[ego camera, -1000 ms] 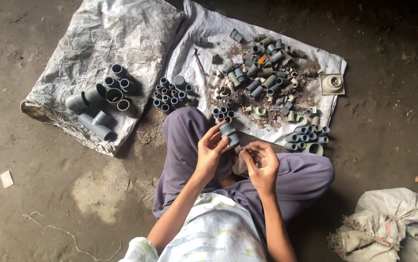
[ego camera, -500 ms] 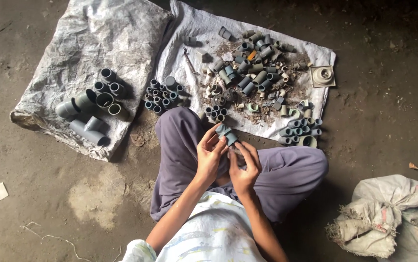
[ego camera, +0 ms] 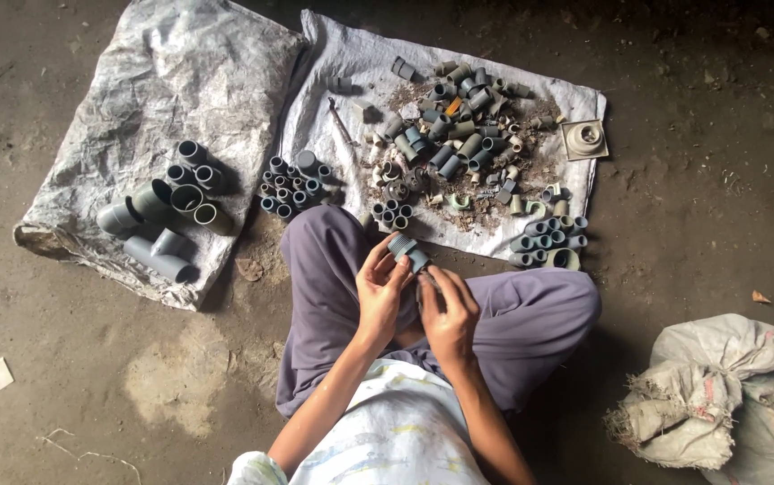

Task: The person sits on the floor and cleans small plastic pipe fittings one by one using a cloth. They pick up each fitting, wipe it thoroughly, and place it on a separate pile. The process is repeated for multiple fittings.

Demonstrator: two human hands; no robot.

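Over the person's crossed legs in purple trousers (ego camera: 530,314), both hands meet just off the near edge of the white woven plastic sheet (ego camera: 351,63); the left hand (ego camera: 381,289) grips a short grey threaded plastic pipe fitting (ego camera: 407,251) between thumb and fingertips, its ribbed end tilted toward the sheet; the right hand (ego camera: 447,310) is curled close beside it, fingers bent inward at the fitting's lower end, though whether it pinches anything cannot be told. On the sheet's middle lies a loose heap of mixed grey pipe fittings (ego camera: 459,135) amid brown debris; a square beige drain cover (ego camera: 584,139) sits at its right edge; small grey couplings (ego camera: 295,187) cluster at its left near corner, another upright group (ego camera: 544,242) at its right near corner. Left of it, a second crumpled sheet (ego camera: 162,81) carries large grey elbows and sleeves (ego camera: 167,220) near its front edge. A stuffed grey sack (ego camera: 737,395) rests on the dirt floor (ego camera: 63,377) at far right.
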